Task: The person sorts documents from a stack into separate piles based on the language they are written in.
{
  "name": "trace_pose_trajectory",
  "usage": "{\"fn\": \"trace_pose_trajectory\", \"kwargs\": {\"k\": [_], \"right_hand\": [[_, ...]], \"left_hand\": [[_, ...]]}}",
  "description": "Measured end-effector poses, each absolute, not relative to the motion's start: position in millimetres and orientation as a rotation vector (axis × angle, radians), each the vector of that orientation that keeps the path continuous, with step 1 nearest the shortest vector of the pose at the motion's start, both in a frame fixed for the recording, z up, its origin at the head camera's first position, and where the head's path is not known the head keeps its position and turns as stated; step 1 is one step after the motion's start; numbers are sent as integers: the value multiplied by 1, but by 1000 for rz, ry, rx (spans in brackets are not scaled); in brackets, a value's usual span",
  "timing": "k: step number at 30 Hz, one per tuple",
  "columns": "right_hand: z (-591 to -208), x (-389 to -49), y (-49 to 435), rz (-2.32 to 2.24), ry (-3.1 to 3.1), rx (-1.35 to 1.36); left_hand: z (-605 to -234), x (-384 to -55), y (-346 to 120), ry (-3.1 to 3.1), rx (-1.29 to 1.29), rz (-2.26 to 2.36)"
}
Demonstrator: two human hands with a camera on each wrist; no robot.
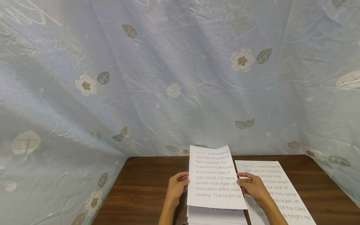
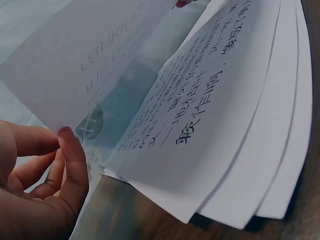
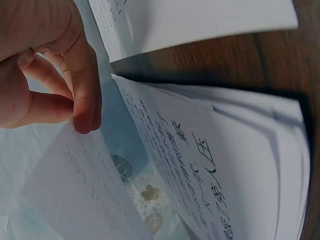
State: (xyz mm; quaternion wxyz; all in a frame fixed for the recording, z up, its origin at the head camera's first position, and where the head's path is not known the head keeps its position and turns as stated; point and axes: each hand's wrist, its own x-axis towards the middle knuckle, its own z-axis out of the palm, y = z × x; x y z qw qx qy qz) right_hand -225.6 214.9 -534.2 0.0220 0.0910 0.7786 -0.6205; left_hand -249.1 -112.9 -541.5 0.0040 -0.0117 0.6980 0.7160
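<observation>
A sheet of paper [image 1: 213, 178] with large English print is held up by its two side edges. My left hand [image 1: 177, 185] pinches the left edge between thumb and fingers; in the left wrist view the fingertips [image 2: 66, 134] meet at the sheet's border. On the opposite edge my right hand [image 1: 253, 187] pinches it the same way. Below the raised sheet lies a stack of papers [image 2: 200, 165], its top page printed in Chinese characters. The print of the held sheet [image 3: 75, 185] shows faintly through its back in the right wrist view.
Another printed sheet [image 1: 289, 200] lies on the table to the right, partly under my right forearm. The dark wooden table [image 1: 140, 184] meets a pale blue patterned cloth [image 1: 197, 93] hanging behind and at the sides.
</observation>
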Motion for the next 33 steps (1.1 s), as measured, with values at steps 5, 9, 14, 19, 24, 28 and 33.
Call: {"fn": "trace_pose_trajectory", "kwargs": {"k": [5,9,14,19,24,28,33], "right_hand": [[-539,-226,222,-1958,2353,265],[-540,-227,234,-1948,2347,250],[-541,-224,257,-1873,2386,248],[-544,-221,276,-1833,2393,262],[-547,-218,289,-1835,2376,291],[-548,-214,299,-1824,2372,309],[-547,-213,311,-1832,2356,325]], "left_hand": [[-543,-248,-109,2224,-40,2223],[-543,-247,-97,2233,-40,2228],[-544,-246,-77,2246,-21,2218],[-545,-245,-60,2261,-6,2212],[-547,-244,-46,2276,-11,2219],[-549,-242,-34,2260,-15,2239],[-549,-240,-19,2284,-34,2234]]}}
